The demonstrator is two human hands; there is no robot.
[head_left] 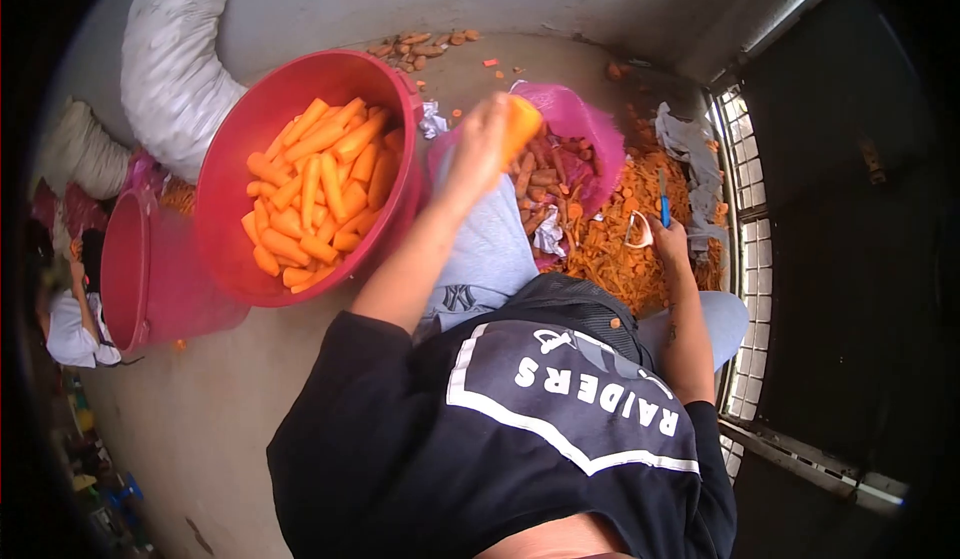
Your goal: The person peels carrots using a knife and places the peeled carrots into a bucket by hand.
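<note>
At the upper centre, my left hand is closed round a peeled orange carrot, blurred a little by motion. Beneath it lies an open pink mesh sack with unpeeled carrots. My right hand grips a small tool with a blue part, above a heap of orange peelings. A pale curved piece shows beside those fingers. Left of my left arm stands a large red tub holding many peeled carrots.
Another red tub stands at the left, beside a person in a white top. Full white sacks lean at the upper left. Loose carrot pieces lie by the wall. A metal-framed grille runs along the right.
</note>
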